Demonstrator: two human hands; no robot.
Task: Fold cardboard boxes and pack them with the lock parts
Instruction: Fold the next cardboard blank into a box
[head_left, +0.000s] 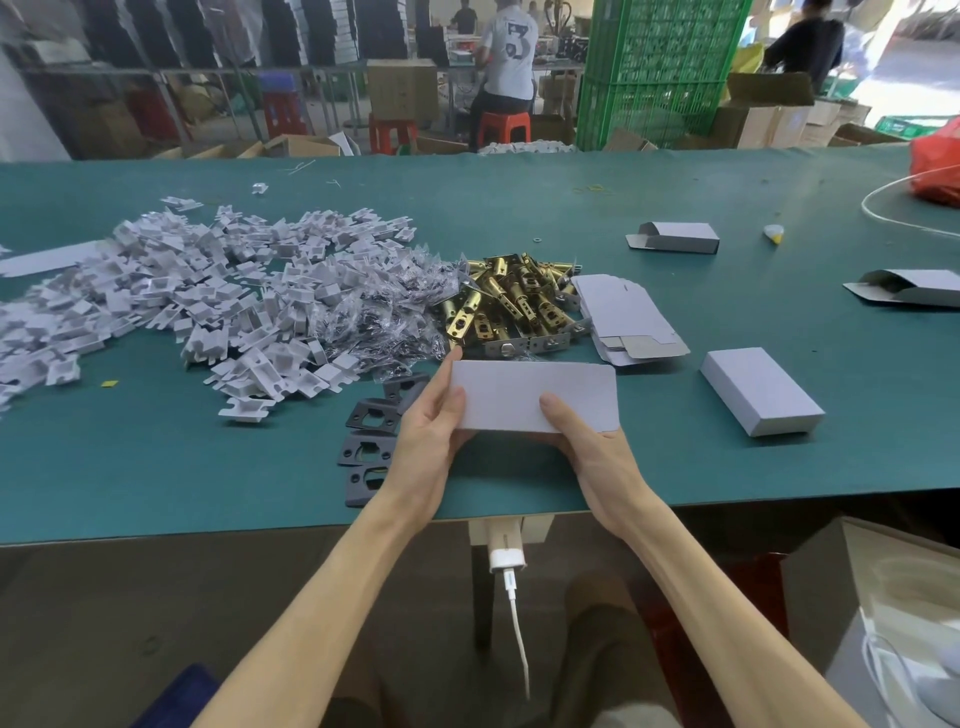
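— So, where is our cardboard box (524, 392)?
— We hold it over the green table (208, 467), near the front edge. Our left hand (428, 434) grips its left end and our right hand (589, 444) grips its lower right side, both thumbs on the top face.
— And our lock parts?
— Brass latches (509, 301) lie heaped just behind it, black plates (366, 447) sit beside our left hand, and a closed box (761, 389) lies to the right.
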